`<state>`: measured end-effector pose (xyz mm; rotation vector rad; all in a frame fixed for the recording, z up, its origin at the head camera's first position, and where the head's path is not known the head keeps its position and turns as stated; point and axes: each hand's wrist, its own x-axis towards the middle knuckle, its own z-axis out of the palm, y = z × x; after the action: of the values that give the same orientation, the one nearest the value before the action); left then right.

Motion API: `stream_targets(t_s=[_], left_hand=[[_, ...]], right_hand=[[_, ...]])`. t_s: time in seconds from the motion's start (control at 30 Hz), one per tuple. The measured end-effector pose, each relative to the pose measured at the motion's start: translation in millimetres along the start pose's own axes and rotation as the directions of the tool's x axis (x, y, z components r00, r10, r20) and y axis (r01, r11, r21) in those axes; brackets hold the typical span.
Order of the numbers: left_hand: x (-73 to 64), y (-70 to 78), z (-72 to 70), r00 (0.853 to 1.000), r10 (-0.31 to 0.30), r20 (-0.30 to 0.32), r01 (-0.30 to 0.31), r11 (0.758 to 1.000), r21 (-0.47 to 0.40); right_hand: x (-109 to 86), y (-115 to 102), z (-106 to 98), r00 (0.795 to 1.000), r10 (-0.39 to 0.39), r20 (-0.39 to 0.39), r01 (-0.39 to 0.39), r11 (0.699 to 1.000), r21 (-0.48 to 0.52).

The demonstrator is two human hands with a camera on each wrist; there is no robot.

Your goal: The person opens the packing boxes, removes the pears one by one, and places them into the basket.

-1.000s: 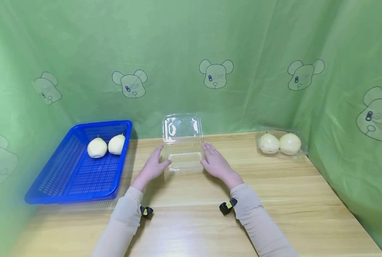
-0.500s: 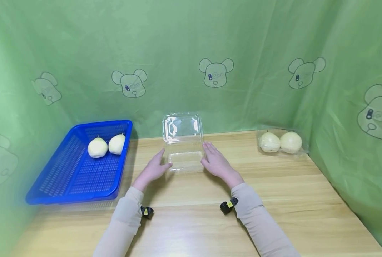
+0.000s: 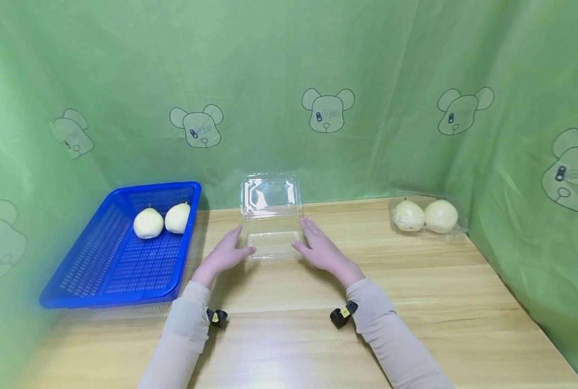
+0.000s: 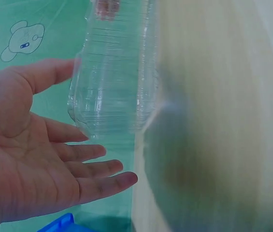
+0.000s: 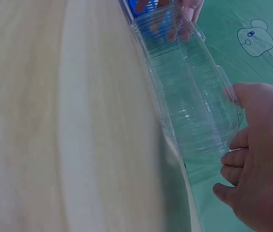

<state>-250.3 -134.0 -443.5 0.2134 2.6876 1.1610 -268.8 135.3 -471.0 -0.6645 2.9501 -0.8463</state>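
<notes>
A clear plastic clamshell container stands on the table near the back, its lid raised toward the green curtain. Nothing shows inside. On its left side is my left hand, fingers extended; in the left wrist view the thumb and index fingertip meet the container's rim, with the other fingers spread below. My right hand flanks the opposite side. Its thumb overlaps the rim in the right wrist view, while the loosely bent fingers lie along the container's end.
At left, a blue plastic basket holds two pale round pears. Two more such pears sit in clear packaging at the back right. A green curtain with bear-head prints encloses the wooden table on its back and sides.
Both hands and the container have shifted slightly to the left over the last half second. The lid remains raised, and the basket and packed pears stay where they were.
</notes>
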Motion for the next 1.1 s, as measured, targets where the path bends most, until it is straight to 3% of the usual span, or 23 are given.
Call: stream_targets(t_s=[0.17, 0.5, 1.1], left_hand=[[-2.6, -1.0, -6.5, 1.000, -0.016, 0.021, 0.015, 1.000, 0.018], [-9.8, -2.9, -21.7, 0.997, -0.033, 0.070, 0.023, 0.991, 0.135], [-13.7, -0.2, -32.1, 0.996, -0.083, -0.034, 0.088, 0.983, 0.164]], right_hand=[[0.1, -4, 3, 1.000, -0.020, 0.023, 0.019, 0.999, 0.029], [-2.1, -13, 8, 0.996, -0.054, 0.076, 0.050, 0.998, 0.050], [-3.6, -21, 14, 0.984, -0.107, 0.145, 0.097, 0.993, 0.071]])
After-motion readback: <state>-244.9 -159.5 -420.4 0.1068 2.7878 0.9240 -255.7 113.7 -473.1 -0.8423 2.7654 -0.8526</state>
